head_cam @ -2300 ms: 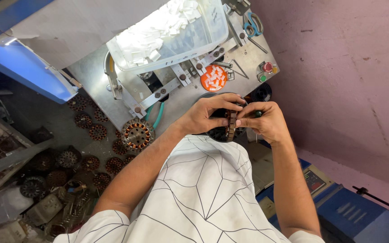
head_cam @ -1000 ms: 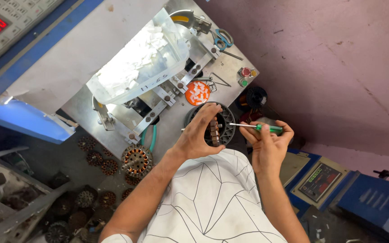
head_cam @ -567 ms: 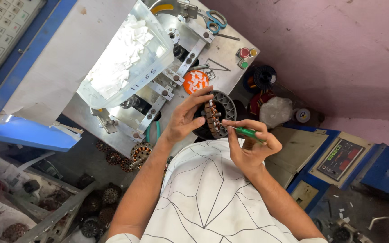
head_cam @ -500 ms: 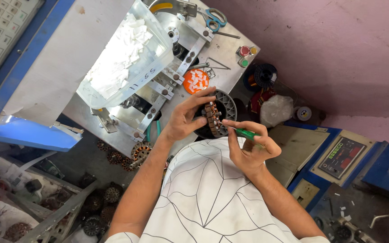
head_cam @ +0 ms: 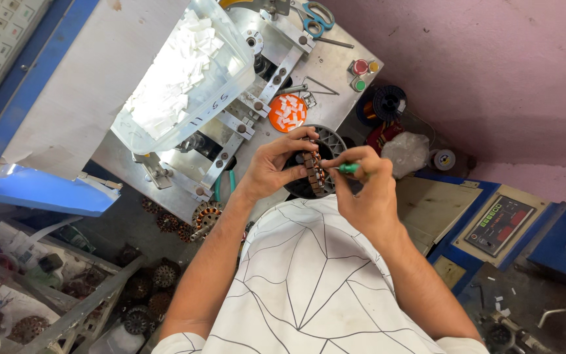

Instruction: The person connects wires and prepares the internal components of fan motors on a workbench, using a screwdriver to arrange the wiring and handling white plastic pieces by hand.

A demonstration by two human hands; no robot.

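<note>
Poking at a stator with a green tool, mid-frame

Left hand [head_cam: 275,164] is wrapped around the stator [head_cam: 312,172], holding it on edge just right of center, over a dark round part by the metal plate [head_cam: 335,65]. Right hand [head_cam: 368,190] pinches a green tool [head_cam: 347,168] with its tip right at the stator's slots. Hands are close together, nearly touching. To do this bit well, I'd say keep the left grip firm so the ring can't twist, and work the tip gently, one slot at a time. Orange lid [head_cam: 288,113] of white slips sits just above; clear tub [head_cam: 185,72] upper left.
</note>
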